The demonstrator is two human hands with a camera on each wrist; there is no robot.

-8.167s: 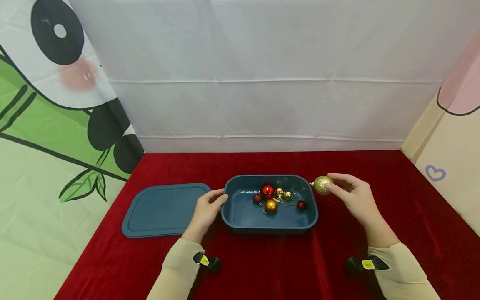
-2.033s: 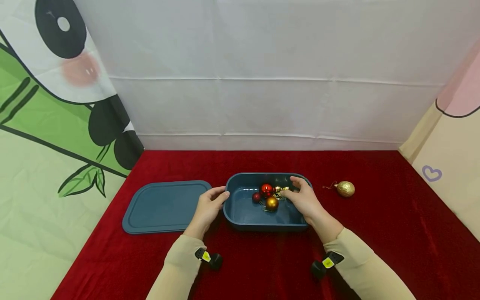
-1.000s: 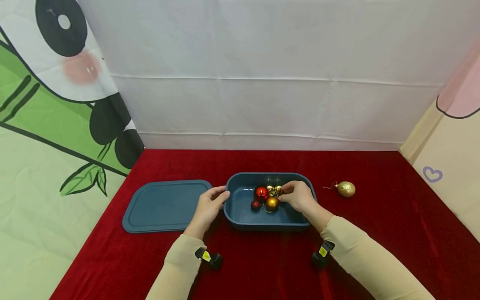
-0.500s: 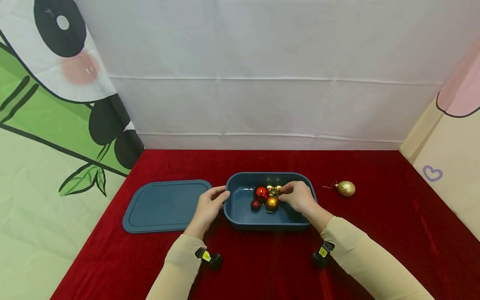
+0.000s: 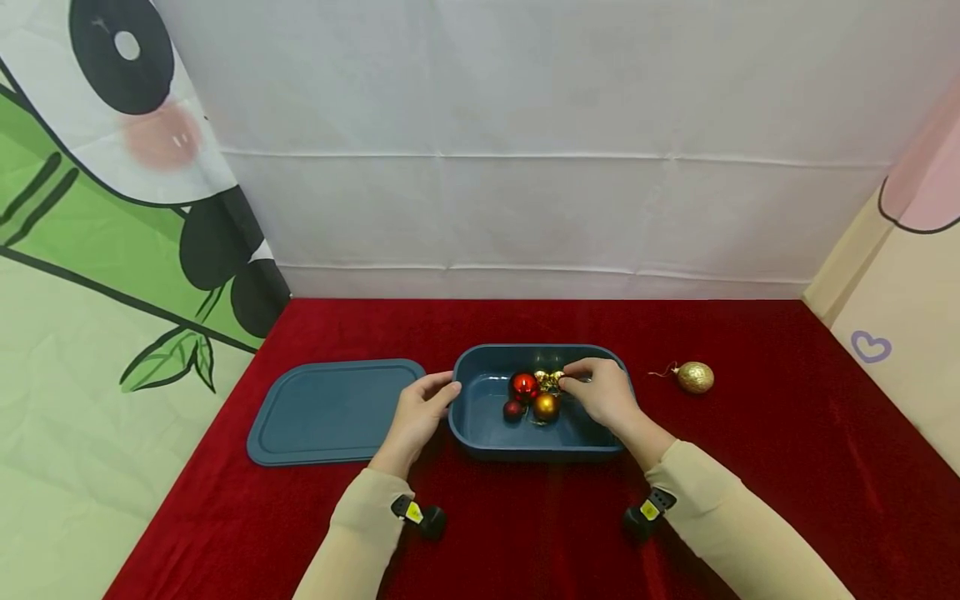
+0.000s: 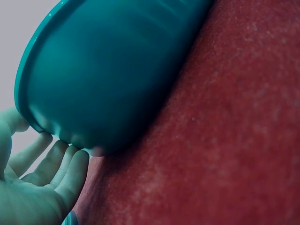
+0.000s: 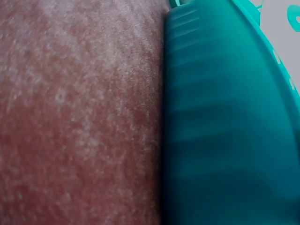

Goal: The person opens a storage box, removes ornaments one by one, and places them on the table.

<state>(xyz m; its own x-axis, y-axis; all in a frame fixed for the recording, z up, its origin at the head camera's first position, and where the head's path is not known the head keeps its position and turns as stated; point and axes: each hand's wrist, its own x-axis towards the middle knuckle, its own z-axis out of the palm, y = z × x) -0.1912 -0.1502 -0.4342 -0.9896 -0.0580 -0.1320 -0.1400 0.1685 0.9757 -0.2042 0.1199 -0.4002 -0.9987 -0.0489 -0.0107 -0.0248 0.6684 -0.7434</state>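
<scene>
Showing yellow labels [image 5: 414, 512] (too small to read), the wrist cameras [image 5: 433, 524] sit nearest. Beyond, the left hand [image 5: 412, 415] pinches the left rim of the blue box [image 5: 536, 455]; inside, the right hand [image 5: 607, 393] reaches small gold baubles [image 5: 541, 378] (pinching or merely touching, I cannot tell). A glittery gold ball [image 5: 695, 377] lies outside, right.

Creased white backdrop [image 5: 525, 125] behind a red-covered table [image 5: 765, 433]
Left, a cartoon-printed hanging [image 5: 75, 367] in green, black and white; right, a cream hanging [image 5: 911, 392] with a purple heart outline [image 5: 872, 359].
</scene>
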